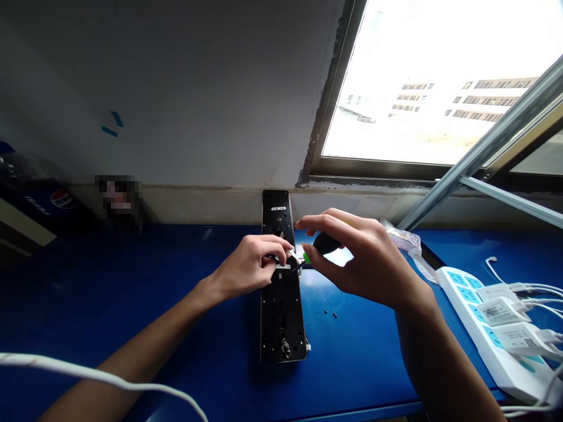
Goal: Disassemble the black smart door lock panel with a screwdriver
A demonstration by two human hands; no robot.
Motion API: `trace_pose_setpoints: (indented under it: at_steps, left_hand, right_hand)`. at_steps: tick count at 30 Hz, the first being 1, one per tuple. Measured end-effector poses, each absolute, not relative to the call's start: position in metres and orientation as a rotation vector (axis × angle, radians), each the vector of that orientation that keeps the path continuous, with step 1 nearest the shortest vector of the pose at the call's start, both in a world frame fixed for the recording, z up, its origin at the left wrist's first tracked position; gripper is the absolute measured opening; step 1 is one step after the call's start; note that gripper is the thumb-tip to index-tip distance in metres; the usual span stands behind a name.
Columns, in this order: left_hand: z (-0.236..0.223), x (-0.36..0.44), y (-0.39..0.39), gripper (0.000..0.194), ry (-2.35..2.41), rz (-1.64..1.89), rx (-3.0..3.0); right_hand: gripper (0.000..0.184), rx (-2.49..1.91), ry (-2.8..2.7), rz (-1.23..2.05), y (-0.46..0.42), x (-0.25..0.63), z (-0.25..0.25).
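Observation:
A long black metal lock body with holes and small printed labels lies lengthwise away from me on the blue table. My left hand rests over its middle, fingers bent and closed near a small white piece at the right edge; what they pinch is mostly hidden. In my right hand is a screwdriver with a black handle and green collar. Its thin shaft slants down left to that edge; the tip's exact contact is unclear. Two tiny dark screws lie to the right.
A white power strip with several plugged-in chargers stands at the right, beside a clear plastic bag. A white cable crosses the lower left. Metal bars lean by the window; a bottle pack is far left.

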State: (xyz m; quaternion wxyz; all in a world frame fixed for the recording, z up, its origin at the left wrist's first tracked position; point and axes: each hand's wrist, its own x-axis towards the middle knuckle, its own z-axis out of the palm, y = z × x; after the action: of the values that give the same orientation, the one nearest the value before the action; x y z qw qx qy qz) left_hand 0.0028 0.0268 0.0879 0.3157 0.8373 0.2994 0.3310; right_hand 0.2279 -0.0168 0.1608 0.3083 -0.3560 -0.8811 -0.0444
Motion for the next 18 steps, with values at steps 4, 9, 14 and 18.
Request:
trace_pose_setpoints:
  at_steps: [4,9,14,18]
  left_hand:
    - [0.085,0.008,0.022,0.019,0.869,1.079,2.04]
    - [0.091,0.007,0.024,0.021,0.969,1.082,1.976]
    - [0.094,-0.004,0.032,0.014,0.851,0.873,2.208]
    - [0.093,-0.011,0.037,0.025,0.815,0.76,2.266]
  right_hand:
    - [0.025,-0.923,-2.333,-0.13,-0.016,0.228,0.161]
    - [0.026,-0.894,-2.33,-0.098,-0.015,0.23,0.16]
    - [0.038,-0.865,-2.333,0.003,-0.016,0.228,0.161]
    - [0.045,-0.868,-2.35,-0.003,-0.016,0.23,0.162]
